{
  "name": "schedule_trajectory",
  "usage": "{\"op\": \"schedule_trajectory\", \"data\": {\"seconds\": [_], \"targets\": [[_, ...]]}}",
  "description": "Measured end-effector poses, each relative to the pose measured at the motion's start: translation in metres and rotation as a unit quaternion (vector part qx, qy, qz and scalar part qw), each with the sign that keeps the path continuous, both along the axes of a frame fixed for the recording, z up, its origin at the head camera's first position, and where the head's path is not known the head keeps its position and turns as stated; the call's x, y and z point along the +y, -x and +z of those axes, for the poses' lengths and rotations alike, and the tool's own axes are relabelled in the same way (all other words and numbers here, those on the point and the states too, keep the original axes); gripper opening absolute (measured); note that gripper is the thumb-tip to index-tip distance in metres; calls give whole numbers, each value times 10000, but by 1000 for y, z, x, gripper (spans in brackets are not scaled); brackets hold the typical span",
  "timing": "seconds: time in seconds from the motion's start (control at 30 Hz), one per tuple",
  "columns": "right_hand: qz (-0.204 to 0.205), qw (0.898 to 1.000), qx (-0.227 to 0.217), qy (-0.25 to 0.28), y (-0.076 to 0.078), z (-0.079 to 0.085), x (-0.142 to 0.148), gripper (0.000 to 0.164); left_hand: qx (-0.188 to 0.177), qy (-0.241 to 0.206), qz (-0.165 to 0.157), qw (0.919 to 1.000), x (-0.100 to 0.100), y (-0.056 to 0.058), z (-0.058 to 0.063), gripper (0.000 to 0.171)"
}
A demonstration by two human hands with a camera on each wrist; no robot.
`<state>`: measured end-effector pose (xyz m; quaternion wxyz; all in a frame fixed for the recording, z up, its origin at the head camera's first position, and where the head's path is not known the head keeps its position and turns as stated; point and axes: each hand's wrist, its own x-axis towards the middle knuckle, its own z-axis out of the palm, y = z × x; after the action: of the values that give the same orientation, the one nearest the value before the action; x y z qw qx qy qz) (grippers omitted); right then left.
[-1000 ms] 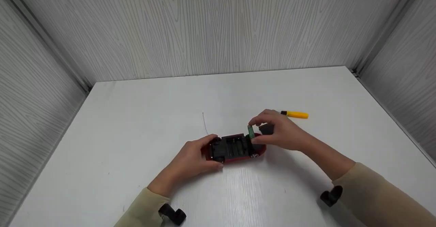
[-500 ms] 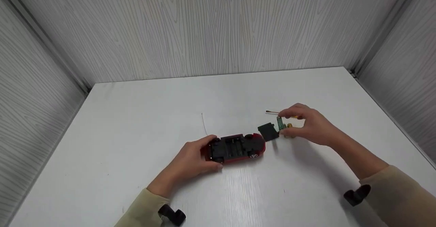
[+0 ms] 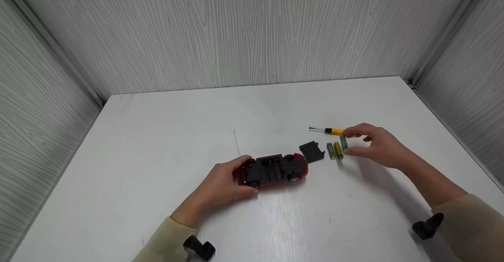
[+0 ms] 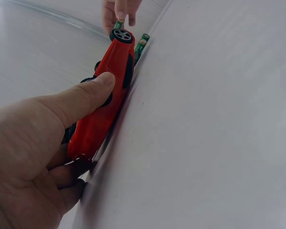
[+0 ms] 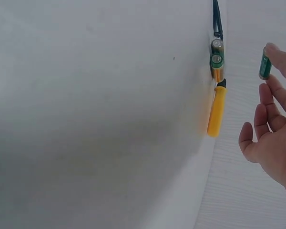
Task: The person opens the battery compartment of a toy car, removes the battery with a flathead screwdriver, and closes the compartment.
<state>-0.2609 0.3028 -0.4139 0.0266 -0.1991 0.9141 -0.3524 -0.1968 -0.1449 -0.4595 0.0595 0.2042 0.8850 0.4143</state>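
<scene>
In the head view a red toy car (image 3: 301, 168) lies with its black underside up and its battery compartment uncovered. My left hand (image 3: 220, 183) grips one end of it, thumb and fingers on opposite sides. A green battery (image 3: 344, 143) is pinched between the thumb and fingertips of my right hand (image 3: 376, 146). The right wrist view shows this held battery (image 5: 265, 66) apart from the table. To its left, a green battery (image 3: 330, 151) and a gold-and-green battery (image 3: 338, 150) lie side by side on the white table. A black battery cover (image 3: 312, 152) lies between them and the car.
Behind the batteries lies a screwdriver (image 3: 334, 131) with a yellow handle, partly hidden by my right hand in the head view. A thin pale wire (image 3: 236, 142) extends from near the car toward the back. Grained panels (image 3: 252, 34) wall the table's back and sides.
My right hand has carried the pinched battery rightward from above the car, past the cover and the two other batteries, which are now uncovered to view. My left hand and the car stay put.
</scene>
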Motion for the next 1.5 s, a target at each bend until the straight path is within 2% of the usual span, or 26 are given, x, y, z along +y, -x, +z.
{"op": "schedule_trajectory", "data": {"seconds": [0.43,0.7,1.07,1.5], "targets": [[-191,9990,-394,-69,7,-11,15,48,49,120,7,9999,1,0,1,89],[-198,9979,-586,-207,9,-16,16,49,-62,107,22,9999,1,0,2,91],[-231,9965,-714,-365,14,-25,19,57,-86,-4,-8,10000,0,0,1,94],[-267,9954,-801,-451,16,-29,19,61,-17,83,-9,10000,0,0,1,93]]}}
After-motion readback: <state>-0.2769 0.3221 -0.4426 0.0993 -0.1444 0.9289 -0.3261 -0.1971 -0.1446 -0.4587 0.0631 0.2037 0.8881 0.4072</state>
